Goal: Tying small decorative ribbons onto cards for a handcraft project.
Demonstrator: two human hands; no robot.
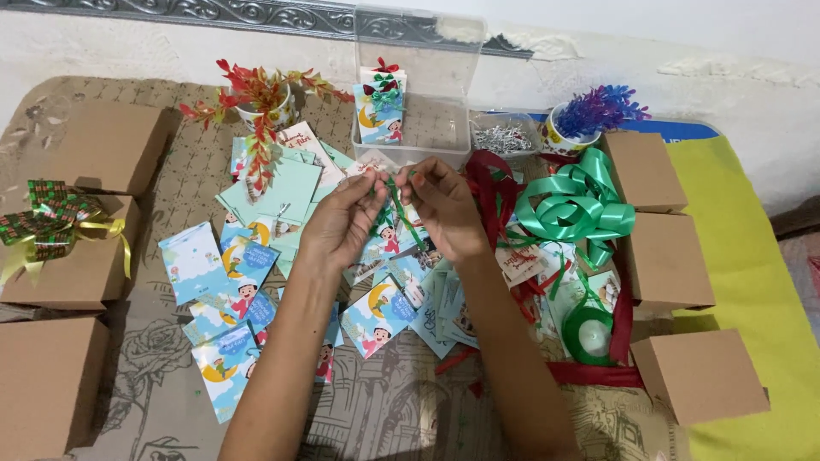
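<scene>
Two bare forearms rise from the bottom edge toward mid-frame. The left hand (342,224) and right hand (442,205) meet there, fingertips pinched together on a thin green ribbon strip (405,215) that trails down between them. Below lie scattered illustrated paper cards (224,282). Right of centre sits a glossy green ribbon coil (576,203); plain brown cardboard boxes (700,376) line both sides.

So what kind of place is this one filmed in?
Most likely a home craft table for packing small gifts. Plain brown boxes ring the patterned tablecloth, illustrated cards and green ribbon lie scattered, and both hands, left hand and right hand, pinch a ribbon strip.
</scene>
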